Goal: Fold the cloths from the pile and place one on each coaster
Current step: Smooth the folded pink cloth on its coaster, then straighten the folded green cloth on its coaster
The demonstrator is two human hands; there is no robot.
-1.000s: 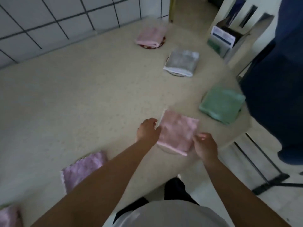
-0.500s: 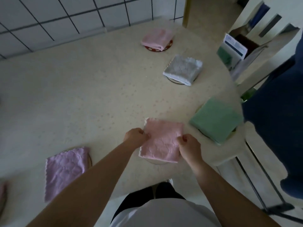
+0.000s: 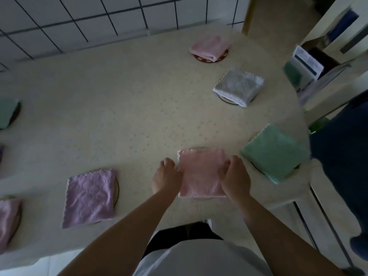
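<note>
We see a soft, fuzzy pink cloth (image 3: 201, 174), a matt, speckled counter (image 3: 119, 116) and shiny wall tiles (image 3: 79, 16).

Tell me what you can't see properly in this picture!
- Coaster under the pink cloth, head view: the cloth covers nearly all of it.
- Each hand's grip: left hand and right hand hide their own fingertips.
- Green cloth at the left edge: cut off by the frame.
- Shelf items: blurred.

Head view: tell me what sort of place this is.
Probably a dining area or kitchen in a home. A white tiled wall backs a table under a pale patterned cover, laid with round coasters, and a doorway opens beyond.
</note>
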